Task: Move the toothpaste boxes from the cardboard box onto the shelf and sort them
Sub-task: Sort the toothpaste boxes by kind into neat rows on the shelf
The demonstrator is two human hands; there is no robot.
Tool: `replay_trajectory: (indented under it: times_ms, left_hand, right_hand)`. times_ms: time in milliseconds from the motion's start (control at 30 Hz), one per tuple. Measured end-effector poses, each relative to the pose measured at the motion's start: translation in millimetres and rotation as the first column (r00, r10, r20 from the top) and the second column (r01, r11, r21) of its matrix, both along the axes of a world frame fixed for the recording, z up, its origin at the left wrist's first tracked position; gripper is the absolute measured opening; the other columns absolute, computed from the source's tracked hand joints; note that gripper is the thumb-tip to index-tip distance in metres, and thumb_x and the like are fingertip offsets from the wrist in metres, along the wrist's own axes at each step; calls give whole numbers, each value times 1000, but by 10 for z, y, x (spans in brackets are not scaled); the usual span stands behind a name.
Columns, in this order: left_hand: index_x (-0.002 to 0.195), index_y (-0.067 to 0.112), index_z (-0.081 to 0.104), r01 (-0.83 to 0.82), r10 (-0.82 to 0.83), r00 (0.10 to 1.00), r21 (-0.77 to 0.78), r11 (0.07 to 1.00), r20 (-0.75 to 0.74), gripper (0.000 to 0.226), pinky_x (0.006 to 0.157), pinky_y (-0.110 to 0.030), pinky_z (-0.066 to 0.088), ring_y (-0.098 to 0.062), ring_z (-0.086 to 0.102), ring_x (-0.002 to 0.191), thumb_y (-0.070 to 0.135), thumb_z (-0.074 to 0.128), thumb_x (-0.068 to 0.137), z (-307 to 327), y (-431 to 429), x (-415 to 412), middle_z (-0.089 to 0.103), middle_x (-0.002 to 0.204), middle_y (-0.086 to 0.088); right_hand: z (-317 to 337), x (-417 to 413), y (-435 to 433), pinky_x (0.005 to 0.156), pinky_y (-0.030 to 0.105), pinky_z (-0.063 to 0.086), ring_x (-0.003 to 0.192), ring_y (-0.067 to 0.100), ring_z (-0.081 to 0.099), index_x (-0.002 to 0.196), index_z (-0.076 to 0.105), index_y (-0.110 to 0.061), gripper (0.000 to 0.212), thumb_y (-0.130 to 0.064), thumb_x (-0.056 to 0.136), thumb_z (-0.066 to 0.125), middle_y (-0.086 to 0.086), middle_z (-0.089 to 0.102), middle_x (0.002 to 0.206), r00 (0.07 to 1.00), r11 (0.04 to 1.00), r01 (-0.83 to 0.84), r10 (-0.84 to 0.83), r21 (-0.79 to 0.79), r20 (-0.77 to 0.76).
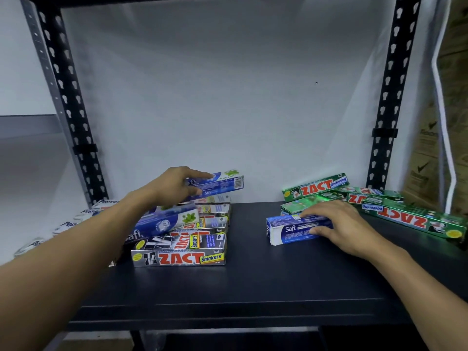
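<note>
The left hand [177, 184] is in the middle left of the frame, above a pile of boxes. Its fingers and thumb are curled around one end of a blue Safi box [217, 183]. It holds this box in the air, a little tilted, and the far end is free. The right hand [339, 224] is in the middle right. Its fingers bend over a second Safi box [293, 230] and the thumb presses the near side, so it grips this box, which lies flat on the dark shelf [253, 287].

Several things could go wrong, in my judgement. Under the raised box a third Safi box [167, 221] lies slanted on the silver Zact Smokers boxes [182, 258], and these are not stacked evenly. If the left forearm or the raised box brushes the slanted one, it may slide off and disturb the stack. The raised box is held at one end only, so a quick move may let it swing or slip from the fingers.

The box under the right hand lies just beside the green Zact Whitening boxes [314, 186]. A push further right may knock them or mix the two kinds.

The white Pepsodent boxes [76, 220] at the left edge are partly hidden by the left arm, which could sweep them. I cannot tell what supports them.
</note>
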State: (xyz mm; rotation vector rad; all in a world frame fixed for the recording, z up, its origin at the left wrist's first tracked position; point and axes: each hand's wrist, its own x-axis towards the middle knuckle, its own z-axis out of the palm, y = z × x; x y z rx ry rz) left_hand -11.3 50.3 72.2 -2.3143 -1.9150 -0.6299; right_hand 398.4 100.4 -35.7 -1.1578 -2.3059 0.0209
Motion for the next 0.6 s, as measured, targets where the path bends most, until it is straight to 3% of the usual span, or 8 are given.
replay_trajectory:
  times_ms: [133, 367, 500, 600]
  left_hand:
    - [138, 36, 57, -37, 39, 998, -35, 999, 58, 45, 82, -32, 43, -15, 53, 101, 25, 66, 94, -2, 21, -76, 60, 137, -2]
    - [134, 37, 60, -111, 112, 994, -51, 993, 14, 43, 85, -32, 46, -23, 58, 111, 28, 66, 93, -48, 139, -35, 61, 136, -7]
    - [128, 40, 64, -161, 160, 987, -51, 986, -36, 39, 81, -35, 52, -18, 63, 92, 29, 67, 91, -6, 130, -44, 63, 131, -6]
    - [126, 39, 66, -162, 161, 986, -15, 987, -30, 38, 71, -29, 45, -9, 58, 74, 27, 68, 89, 86, 71, -170, 67, 123, -7]
  right_hand:
    - [-10, -91, 11, 111, 40, 28, 125, 5, 42, 124, 57, -55, 41, -43, 87, 70, -27, 56, 129, 1000, 1000, 8, -8, 12, 0]
    - [-49, -140, -9, 115, 41, 24, 127, 4, 41, 127, 58, -51, 42, -44, 88, 69, -29, 56, 130, 1000, 999, 27, -27, 32, -4]
    - [-55, -131, -20, 114, 38, 25, 127, 4, 41, 128, 57, -52, 43, -45, 87, 69, -30, 55, 130, 1000, 999, 28, -28, 32, -1]
    - [-56, -131, -15, 115, 38, 24, 128, 4, 40, 129, 55, -52, 43, -46, 88, 67, -30, 54, 132, 999, 999, 32, -32, 23, 7]
